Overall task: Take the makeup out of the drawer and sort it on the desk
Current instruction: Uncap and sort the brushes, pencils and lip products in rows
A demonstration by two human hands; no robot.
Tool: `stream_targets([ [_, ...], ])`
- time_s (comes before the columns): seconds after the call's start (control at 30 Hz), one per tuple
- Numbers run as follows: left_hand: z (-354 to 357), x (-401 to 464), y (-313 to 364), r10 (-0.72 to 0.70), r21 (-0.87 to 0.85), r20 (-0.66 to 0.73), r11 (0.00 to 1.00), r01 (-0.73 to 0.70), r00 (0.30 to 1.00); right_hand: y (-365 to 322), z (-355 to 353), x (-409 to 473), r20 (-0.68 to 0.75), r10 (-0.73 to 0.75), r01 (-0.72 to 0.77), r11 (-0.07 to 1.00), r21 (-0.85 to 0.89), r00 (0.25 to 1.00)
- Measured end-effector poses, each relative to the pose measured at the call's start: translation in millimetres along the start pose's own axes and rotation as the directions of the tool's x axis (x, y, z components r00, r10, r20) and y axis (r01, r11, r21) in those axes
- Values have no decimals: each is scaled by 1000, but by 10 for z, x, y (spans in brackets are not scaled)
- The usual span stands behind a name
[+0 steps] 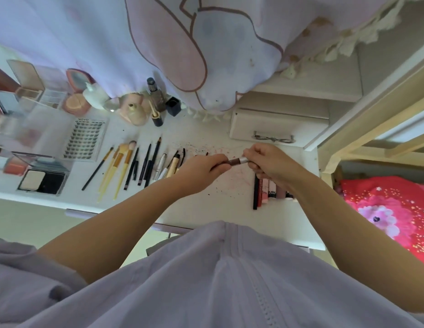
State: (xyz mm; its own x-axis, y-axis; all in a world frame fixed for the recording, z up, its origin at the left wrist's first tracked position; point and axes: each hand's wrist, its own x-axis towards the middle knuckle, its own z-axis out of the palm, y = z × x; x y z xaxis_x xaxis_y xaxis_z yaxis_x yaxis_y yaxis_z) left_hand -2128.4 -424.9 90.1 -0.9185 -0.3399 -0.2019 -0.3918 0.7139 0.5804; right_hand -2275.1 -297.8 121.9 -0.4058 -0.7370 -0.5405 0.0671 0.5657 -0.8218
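Note:
Both hands meet above the white desk and hold one brown makeup stick with a silver end. My left hand grips its dark end, and my right hand pinches the silver end. A row of brushes and pencils lies to the left. Several lipstick tubes lie in a row under my right wrist. The small white drawer with a bow handle stands shut behind my hands.
Open palettes and compacts, a lash box and bottles fill the desk's left and back. A pale curtain hangs over the back. A red floral bed cover lies to the right.

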Motion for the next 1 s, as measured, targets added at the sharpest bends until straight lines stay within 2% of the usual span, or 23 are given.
stream_targets([
  [0.1,-118,13,3,31,-36,-2,999,-31,1000,-117,-10,-84,-45,-31,26,994,-102,999],
  [0.2,-205,18,-2,81,-2,-19,997,-81,997,-177,-42,-150,-41,40,-48,979,-197,998],
  [0.27,-224,14,-12,101,45,-13,994,-100,995,-177,-37,-175,-18,72,-74,979,-188,997],
  [0.47,-246,-20,-42,128,109,8,986,-128,992,-127,-29,-220,21,43,-40,991,-124,999],
  [0.57,-276,-27,-32,146,159,9,977,-145,989,-124,15,-220,-3,113,-113,986,-124,994],
  [0.67,-297,-17,-17,156,219,5,964,-154,988,-121,47,-207,-19,98,-99,989,-108,995],
  [0.8,-311,-13,-39,160,226,27,961,-162,987,-143,2,-232,51,79,-75,995,-65,996],
  [0.9,-321,24,-14,162,242,28,956,-164,986,-180,1,-208,26,141,-138,986,-91,990],
  [1.0,-343,72,12,170,262,20,950,-169,985,-209,-23,-172,15,102,-100,991,-89,995],
])
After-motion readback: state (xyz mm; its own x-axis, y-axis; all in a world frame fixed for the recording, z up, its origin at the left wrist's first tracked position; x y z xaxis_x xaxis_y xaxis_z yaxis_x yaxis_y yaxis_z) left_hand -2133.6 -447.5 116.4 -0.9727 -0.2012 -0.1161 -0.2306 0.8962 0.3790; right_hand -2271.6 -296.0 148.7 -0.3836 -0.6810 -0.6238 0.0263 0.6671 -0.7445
